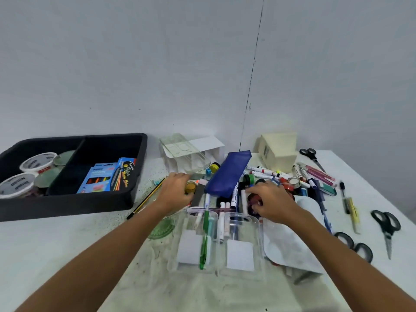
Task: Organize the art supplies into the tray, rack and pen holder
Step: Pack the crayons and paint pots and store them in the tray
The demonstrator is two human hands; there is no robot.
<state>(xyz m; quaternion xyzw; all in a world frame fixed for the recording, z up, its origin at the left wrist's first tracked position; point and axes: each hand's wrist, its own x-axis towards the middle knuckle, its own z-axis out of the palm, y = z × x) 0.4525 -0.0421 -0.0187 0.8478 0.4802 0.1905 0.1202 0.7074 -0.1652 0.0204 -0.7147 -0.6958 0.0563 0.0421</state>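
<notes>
A person's left hand (177, 188) grips a small yellow paint jar (190, 186) while the right hand (270, 199) curls on a dark-red jar (254, 198); a green pen (205, 239) stands in the clear pen holder (216, 242), axis 12-to-6 o'clock.

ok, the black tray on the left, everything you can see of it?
The black tray looks like matte plastic with rounded corners, flat on the table at left by the wall. A divider splits it in two: the left compartment holds white-lidded tubs, the right one boxes of coloured pencils. No hand touches it; a pencil lies beside its right end.
</notes>
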